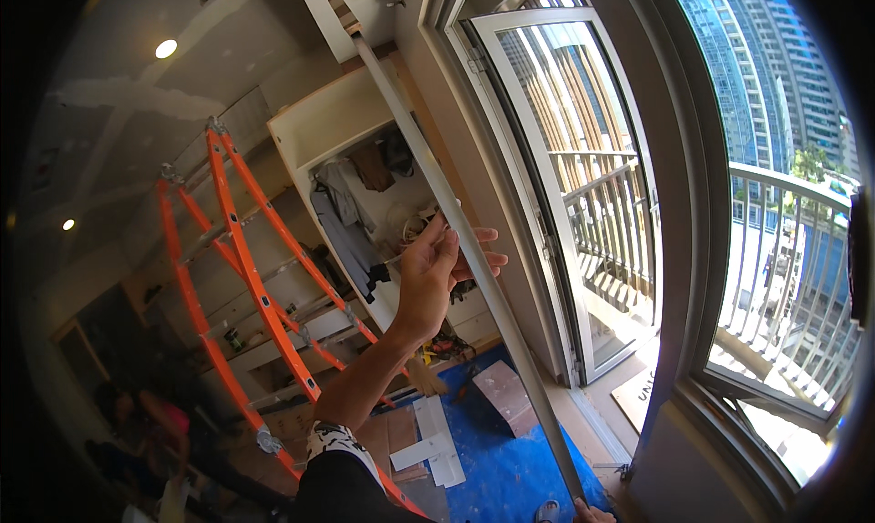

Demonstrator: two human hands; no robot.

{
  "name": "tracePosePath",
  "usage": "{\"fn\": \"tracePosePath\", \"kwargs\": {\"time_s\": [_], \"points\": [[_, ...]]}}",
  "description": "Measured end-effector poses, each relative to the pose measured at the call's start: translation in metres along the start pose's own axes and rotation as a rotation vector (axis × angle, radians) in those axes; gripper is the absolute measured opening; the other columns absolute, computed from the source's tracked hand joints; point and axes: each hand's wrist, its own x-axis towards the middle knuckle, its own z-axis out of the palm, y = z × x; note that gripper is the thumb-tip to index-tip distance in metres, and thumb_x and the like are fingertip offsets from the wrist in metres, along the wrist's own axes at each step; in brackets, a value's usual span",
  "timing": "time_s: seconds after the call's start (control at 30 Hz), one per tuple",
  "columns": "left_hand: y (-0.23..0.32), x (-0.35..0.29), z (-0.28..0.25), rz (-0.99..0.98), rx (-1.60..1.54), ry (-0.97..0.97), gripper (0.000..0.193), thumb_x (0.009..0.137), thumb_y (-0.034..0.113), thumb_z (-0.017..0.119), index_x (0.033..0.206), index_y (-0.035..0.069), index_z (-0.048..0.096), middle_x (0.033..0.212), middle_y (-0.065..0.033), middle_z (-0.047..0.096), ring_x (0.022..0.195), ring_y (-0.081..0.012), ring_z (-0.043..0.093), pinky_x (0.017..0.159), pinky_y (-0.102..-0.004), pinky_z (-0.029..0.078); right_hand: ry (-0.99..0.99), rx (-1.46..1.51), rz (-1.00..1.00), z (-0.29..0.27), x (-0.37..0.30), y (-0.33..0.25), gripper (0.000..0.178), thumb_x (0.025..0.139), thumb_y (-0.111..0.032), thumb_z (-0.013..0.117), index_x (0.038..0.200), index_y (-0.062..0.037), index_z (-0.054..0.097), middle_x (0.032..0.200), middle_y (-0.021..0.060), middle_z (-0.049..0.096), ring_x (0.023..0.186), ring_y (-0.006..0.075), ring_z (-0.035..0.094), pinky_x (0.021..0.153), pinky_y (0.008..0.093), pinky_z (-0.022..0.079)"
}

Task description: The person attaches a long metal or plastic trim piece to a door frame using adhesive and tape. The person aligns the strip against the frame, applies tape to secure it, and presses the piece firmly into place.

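Observation:
A long, narrow grey metal bar [497, 297] slants across the view, its top end close to a white boxed frame [321, 17] near the ceiling. I cannot tell whether the two touch. My left hand [436, 266] is loosely around the bar at mid-length, thumb on the near side and fingers passing behind it, their tips showing past its right edge. At the lower edge, my right hand [594, 514] closes on the bar's bottom end; most of that hand is cut off.
An orange stepladder [239, 249] stands left. Behind the bar is an open cabinet [305, 126] with hanging clothes. A glazed door [538, 94] opens to a railed balcony at right. White pieces [428, 436] and a board [504, 397] lie over blue sheeting [492, 468]. A person [169, 423] bends at lower left.

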Motion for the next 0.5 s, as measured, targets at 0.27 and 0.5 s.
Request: {"fn": "tracePosePath", "kwargs": {"time_s": [0.27, 0.5], "points": [[-0.013, 0.073, -0.053, -0.072, -0.072, 0.122, 0.030, 0.103, 0.015, 0.036, 0.128, 0.001, 0.043, 0.116, -0.0207, 0.061, 0.092, -0.0286, 0.068, 0.081, -0.0369, 0.056, -0.007, 0.015, 0.170, 0.038, 0.058, -0.024, 0.049, 0.083, 0.001, 0.061, 0.131, -0.0090, 0.058, 0.055, 0.0102, 0.046, 0.043, 0.0222, 0.045, 0.043, 0.0362, 0.038], [-0.026, 0.152, -0.119, -0.101, -0.100, 0.243, 0.023, 0.101, 0.010, 0.036, 0.117, -0.002, 0.048, 0.118, -0.0217, 0.060, 0.093, -0.0292, 0.067, 0.083, -0.0363, 0.056, 0.007, 0.014, -0.014, 0.081, 0.164, -0.033, 0.053, 0.083, -0.002, 0.062, 0.134, -0.0129, 0.054, 0.056, 0.0141, 0.053, 0.044, 0.0291, 0.053, 0.045, 0.0394, 0.043]]}}
